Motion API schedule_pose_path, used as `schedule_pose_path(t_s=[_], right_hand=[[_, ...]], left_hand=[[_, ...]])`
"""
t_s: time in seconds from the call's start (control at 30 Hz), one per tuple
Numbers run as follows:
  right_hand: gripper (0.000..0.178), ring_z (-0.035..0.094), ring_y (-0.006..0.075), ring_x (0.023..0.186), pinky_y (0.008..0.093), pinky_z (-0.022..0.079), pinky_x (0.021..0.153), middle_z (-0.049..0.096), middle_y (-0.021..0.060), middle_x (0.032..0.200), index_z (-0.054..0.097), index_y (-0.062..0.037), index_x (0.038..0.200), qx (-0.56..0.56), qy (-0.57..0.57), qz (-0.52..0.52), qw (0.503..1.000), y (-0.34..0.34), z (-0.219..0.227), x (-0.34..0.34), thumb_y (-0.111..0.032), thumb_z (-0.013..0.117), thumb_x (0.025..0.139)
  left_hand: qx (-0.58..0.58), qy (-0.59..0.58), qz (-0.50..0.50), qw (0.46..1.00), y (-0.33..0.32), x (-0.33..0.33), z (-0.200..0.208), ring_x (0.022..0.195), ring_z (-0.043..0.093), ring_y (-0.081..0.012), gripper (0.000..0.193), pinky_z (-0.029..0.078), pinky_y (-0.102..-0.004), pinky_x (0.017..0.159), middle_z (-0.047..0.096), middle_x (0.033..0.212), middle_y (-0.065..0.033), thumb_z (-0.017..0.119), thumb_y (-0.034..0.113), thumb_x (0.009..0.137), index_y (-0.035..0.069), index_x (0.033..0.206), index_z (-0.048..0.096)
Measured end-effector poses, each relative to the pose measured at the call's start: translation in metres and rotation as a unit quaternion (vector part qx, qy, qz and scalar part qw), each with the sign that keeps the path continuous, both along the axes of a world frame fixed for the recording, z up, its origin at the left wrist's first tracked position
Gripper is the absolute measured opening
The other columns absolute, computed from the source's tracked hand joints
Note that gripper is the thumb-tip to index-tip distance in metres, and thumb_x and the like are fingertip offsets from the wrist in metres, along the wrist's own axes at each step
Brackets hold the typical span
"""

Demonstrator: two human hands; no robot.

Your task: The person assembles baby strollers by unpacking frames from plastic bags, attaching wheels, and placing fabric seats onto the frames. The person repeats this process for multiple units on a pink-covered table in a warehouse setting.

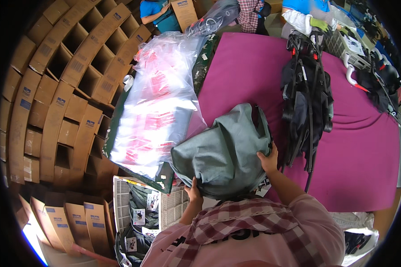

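Fingers of the left hand (pixel 193 193) and right hand (pixel 268 162) pinch the rim of a grey-green fabric piece (pixel 223 153) beside clear plastic bags (pixel 158 107).

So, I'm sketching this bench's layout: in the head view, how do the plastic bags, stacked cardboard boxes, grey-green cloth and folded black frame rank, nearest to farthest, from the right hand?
1. Grey-green cloth: held at its right edge by the right hand.
2. Folded black frame: just right of the hand.
3. Plastic bags: left, beyond the cloth.
4. Stacked cardboard boxes: far left.
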State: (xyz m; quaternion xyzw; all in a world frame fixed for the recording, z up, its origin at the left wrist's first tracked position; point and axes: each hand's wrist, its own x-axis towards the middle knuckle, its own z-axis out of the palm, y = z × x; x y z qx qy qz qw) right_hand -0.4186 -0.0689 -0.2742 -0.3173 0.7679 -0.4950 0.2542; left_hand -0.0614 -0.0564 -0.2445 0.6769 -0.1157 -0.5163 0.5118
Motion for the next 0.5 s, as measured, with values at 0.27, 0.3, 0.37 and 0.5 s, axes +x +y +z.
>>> schedule_pose_path(t_s=[0.27, 0.3, 0.37, 0.5], right_hand=[[0.074, 0.059, 0.0322, 0.110, 0.0395, 0.045, 0.093, 0.060, 0.0213, 0.122, 0.048, 0.0010, 0.134, -0.034, -0.281, -0.040, 0.958, -0.022, -0.026, -0.034, -0.027, 0.079, 0.072], [0.072, 0.059, 0.0307, 0.110, 0.0389, 0.045, 0.092, 0.060, 0.0202, 0.122, 0.048, 0.0002, 0.134, -0.050, -0.339, -0.040, 0.939, -0.026, -0.011, -0.031, -0.026, 0.077, 0.073], [0.072, 0.058, 0.0280, 0.108, 0.0371, 0.046, 0.092, 0.060, 0.0155, 0.123, 0.045, -0.0012, 0.137, -0.025, -0.360, -0.028, 0.932, -0.033, -0.007, -0.028, -0.021, 0.075, 0.074], [0.060, 0.060, 0.0315, 0.105, 0.0430, 0.050, 0.089, 0.062, 0.0147, 0.118, 0.051, -0.0054, 0.132, 0.023, -0.491, -0.032, 0.870, -0.036, 0.011, -0.031, -0.026, 0.072, 0.079]], left_hand=[[-0.057, 0.011, -0.023, 0.998, 0.012, -0.035, 0.070, 0.125, 0.045, -0.0257, 0.088, 0.043, -0.0417, 0.098, 0.041, 0.141, -0.0119, 0.076, 0.030, 0.085, 0.015, 0.150, 0.019], [-0.097, 0.000, -0.034, 0.995, 0.005, -0.030, 0.067, 0.125, 0.045, -0.0256, 0.086, 0.042, -0.0400, 0.100, 0.040, 0.142, -0.0119, 0.075, 0.024, 0.085, 0.014, 0.150, 0.020], [-0.178, 0.001, -0.067, 0.982, -0.022, -0.021, 0.065, 0.120, 0.047, -0.0245, 0.084, 0.040, -0.0378, 0.101, 0.043, 0.137, -0.0103, 0.072, 0.013, 0.084, 0.012, 0.151, 0.020], [-0.257, -0.103, -0.161, 0.947, -0.067, -0.032, 0.115, 0.109, 0.050, -0.0205, 0.082, 0.043, -0.0328, 0.093, 0.049, 0.125, -0.0127, 0.061, -0.003, 0.081, 0.006, 0.150, 0.018]])
